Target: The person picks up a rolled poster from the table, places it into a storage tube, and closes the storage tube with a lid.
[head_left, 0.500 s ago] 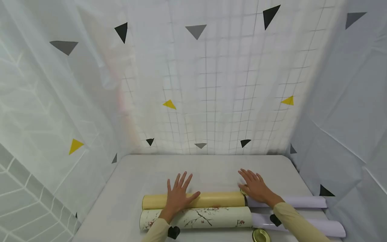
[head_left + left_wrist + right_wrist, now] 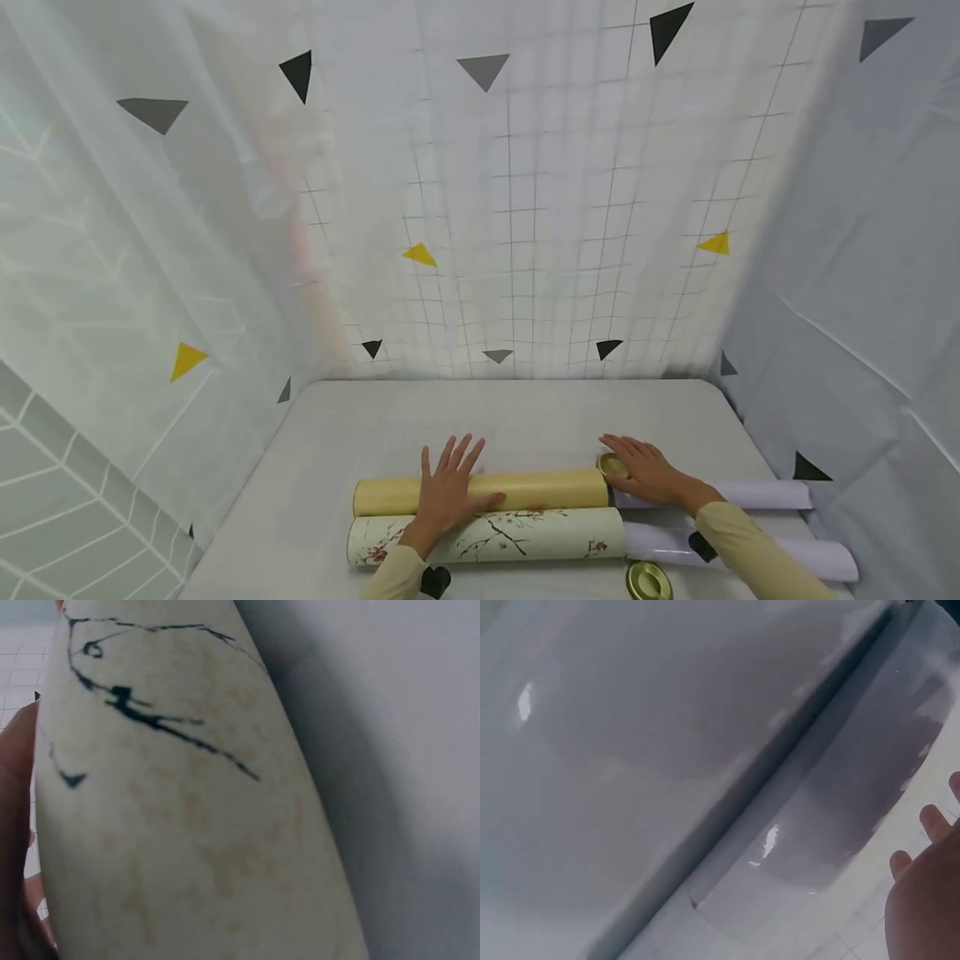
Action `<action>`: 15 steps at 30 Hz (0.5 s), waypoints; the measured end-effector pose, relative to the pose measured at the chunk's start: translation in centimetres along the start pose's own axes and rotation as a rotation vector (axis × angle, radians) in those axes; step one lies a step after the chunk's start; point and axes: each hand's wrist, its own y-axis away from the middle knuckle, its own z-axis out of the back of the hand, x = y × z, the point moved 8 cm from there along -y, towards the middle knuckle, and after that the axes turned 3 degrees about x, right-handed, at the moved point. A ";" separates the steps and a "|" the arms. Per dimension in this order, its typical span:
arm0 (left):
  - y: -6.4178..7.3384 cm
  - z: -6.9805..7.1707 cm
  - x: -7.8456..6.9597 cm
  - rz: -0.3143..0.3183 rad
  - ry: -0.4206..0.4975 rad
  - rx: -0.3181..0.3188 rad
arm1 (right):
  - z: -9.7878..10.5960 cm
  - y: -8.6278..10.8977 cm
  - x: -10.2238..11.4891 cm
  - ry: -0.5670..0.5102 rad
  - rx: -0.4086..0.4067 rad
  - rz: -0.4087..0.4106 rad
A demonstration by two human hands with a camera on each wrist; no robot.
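A yellow tube (image 2: 551,490) lies crosswise, with a white roll (image 2: 757,495) reaching out of its right end. Nearer the body, parallel to it, is a pale tube printed with blossom branches (image 2: 547,535), a second white roll (image 2: 810,559) sticking out of it. My left hand (image 2: 447,498) rests across the tubes with fingers spread; the branch print (image 2: 172,727) fills the left wrist view. My right hand (image 2: 652,475) lies over the far roll near the yellow tube's mouth, fingers extended, thumb side beside a round gold lid (image 2: 611,464). In the right wrist view, fingertips (image 2: 934,823) show beyond a glossy white roll (image 2: 832,780).
A second gold lid (image 2: 649,581) sits at the front, just below the printed tube's right end. The table (image 2: 517,417) has a pale surface, and curtains (image 2: 562,208) with triangles hang behind it and along both sides.
My right hand has shifted slightly right and nearer the body, uncovering more of the far gold lid. My left hand has moved a little right over the tubes.
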 end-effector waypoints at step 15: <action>0.4 -0.1 -0.1 0.016 -0.015 0.047 | -0.8 0.9 -0.6 -0.044 0.089 0.040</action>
